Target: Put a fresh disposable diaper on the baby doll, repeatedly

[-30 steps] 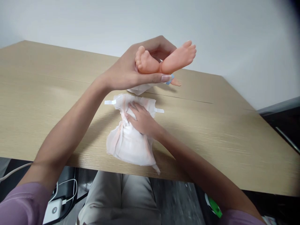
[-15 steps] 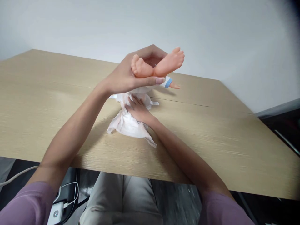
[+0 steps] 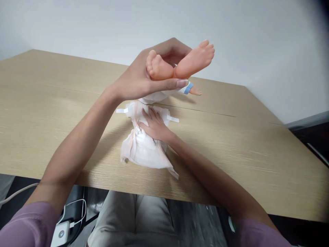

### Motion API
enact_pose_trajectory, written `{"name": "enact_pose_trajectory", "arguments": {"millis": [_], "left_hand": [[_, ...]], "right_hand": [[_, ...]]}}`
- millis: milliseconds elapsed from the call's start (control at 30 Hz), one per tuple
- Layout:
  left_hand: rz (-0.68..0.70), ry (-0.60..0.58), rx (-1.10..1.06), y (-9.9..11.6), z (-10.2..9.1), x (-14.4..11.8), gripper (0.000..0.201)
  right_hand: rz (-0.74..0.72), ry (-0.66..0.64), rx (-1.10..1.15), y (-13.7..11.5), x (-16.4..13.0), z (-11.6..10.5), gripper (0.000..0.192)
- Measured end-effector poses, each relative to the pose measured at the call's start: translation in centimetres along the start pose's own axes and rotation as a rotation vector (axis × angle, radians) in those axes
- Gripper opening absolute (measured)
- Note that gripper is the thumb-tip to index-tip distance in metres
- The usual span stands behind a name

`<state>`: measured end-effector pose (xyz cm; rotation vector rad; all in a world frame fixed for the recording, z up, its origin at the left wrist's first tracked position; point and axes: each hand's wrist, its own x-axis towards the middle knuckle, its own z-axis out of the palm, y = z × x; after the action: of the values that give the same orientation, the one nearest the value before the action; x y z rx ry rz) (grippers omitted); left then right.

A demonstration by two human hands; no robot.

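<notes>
My left hand (image 3: 140,77) is closed around the ankles of a baby doll, lifting its two bare feet (image 3: 180,63) above the wooden table (image 3: 51,103). The doll's white-clothed body with a blue cuff (image 3: 188,88) lies behind my hand, mostly hidden. Under the raised legs a white diaper (image 3: 140,149) is spread on the table, its tape tabs (image 3: 122,110) sticking out at both sides. My right hand (image 3: 154,125) lies flat on the diaper, fingers pointing toward the doll, pressing its crumpled middle.
The table's near edge runs just in front of my lap (image 3: 133,219). A white charger with cables (image 3: 60,233) sits below the table at the lower left. A pale wall (image 3: 102,27) stands behind the table; dark furniture (image 3: 313,137) is at the right.
The view shifted slightly; the doll's feet stay held up. My right hand has kept pressing the diaper, which sits under the doll's bottom with its tabs spread again.
</notes>
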<state>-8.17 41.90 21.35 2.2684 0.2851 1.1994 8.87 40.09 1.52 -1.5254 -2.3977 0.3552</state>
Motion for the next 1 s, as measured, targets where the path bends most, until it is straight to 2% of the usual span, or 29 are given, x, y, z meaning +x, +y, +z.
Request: {"name": "enact_pose_trajectory", "arguments": {"millis": [133,267,500,600,867,933,1000], "left_hand": [[0.069,-0.007,0.009,-0.1,0.0,-0.2,0.035],[0.034,0.005,0.009,0.4,0.1,-0.4,0.043],[-0.097,0.046,0.026,1.2,0.4,-0.6,0.062],[-0.095,0.043,0.02,1.2,0.4,-0.5,0.062],[-0.08,0.008,0.025,0.6,0.6,-0.6,0.058],[-0.061,0.007,0.015,0.6,0.8,-0.7,0.053],[-0.015,0.008,0.005,0.5,1.1,-0.9,0.046]], "right_hand": [[0.05,-0.001,0.029,0.4,2.3,-0.5,0.083],[0.102,-0.007,0.031,0.4,4.1,-1.5,0.081],[0.032,0.003,0.031,1.8,6.6,-2.1,0.075],[-0.018,0.009,0.039,2.6,7.5,-2.3,0.077],[-0.228,0.055,0.138,3.6,8.8,-3.3,0.068],[-0.241,0.007,0.141,3.9,8.4,-3.7,0.065],[-0.188,-0.036,0.15,4.4,7.3,-4.2,0.063]]}}
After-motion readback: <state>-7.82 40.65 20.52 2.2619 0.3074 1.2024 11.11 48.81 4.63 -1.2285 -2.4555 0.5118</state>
